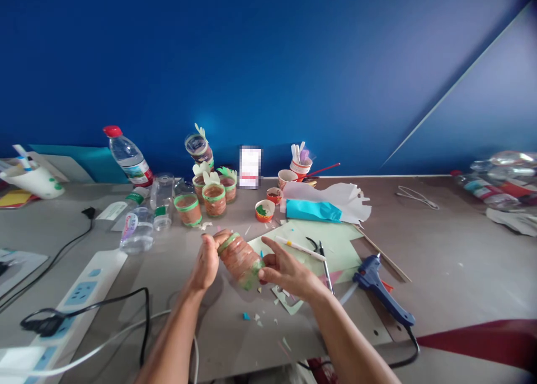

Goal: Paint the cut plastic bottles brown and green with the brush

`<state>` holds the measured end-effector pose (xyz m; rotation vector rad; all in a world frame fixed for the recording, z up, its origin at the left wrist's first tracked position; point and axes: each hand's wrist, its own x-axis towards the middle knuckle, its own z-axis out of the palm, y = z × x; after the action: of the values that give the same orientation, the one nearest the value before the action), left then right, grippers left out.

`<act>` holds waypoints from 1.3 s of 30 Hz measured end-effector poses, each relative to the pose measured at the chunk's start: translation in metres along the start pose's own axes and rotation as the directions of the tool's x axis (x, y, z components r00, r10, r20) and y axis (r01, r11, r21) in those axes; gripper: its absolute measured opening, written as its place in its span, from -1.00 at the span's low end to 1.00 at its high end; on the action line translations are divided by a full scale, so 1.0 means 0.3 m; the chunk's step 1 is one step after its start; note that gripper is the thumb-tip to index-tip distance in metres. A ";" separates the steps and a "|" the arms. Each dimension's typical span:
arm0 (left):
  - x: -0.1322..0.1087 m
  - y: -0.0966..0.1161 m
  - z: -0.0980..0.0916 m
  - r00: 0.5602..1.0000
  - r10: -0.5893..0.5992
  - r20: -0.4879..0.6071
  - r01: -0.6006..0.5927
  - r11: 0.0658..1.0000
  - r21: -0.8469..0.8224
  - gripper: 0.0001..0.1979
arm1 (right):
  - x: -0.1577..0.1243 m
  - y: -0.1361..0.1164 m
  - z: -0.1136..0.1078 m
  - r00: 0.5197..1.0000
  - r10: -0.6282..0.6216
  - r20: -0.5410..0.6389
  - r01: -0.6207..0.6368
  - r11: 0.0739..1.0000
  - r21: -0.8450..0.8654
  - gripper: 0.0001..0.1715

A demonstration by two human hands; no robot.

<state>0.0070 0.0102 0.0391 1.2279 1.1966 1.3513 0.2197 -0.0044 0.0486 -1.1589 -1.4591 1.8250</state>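
A cup cut from a plastic bottle, painted brown with green at both ends, is held tilted above the table between my two hands. My left hand grips its upper-left end, the fingers partly hidden behind the rim. My right hand has its thumb and fingers around the lower-right green end, with the index finger stretched out. Below them lie pale green paper, a white pen with a yellow band and small paper scraps.
Several similar painted cups stand behind, near small paint cups. On the left are clear bottle pieces, a red-capped bottle and a power strip with cables. A blue glue gun lies right, its cord trailing to the front edge.
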 end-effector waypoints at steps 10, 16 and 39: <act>0.014 -0.007 -0.021 0.970 0.200 -0.137 -0.174 0.969 0.177 -0.16 | 0.014 0.023 0.034 0.996 -0.090 0.010 0.091 0.982 -0.166 0.24; 0.029 -0.024 -0.027 0.963 0.179 -0.202 -0.167 0.983 0.073 -0.26 | 0.018 0.032 0.054 0.978 -0.205 -0.044 0.194 0.963 -0.188 -0.03; 0.029 0.010 -0.010 0.980 -0.195 -0.050 0.158 0.897 -0.412 -0.66 | 0.040 0.041 0.064 0.945 -0.286 -0.160 0.278 0.958 -0.068 -0.15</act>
<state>0.0032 0.0184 0.0429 0.7505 0.9937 1.4398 0.1984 -0.0077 0.0343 -1.0364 -1.4880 1.4715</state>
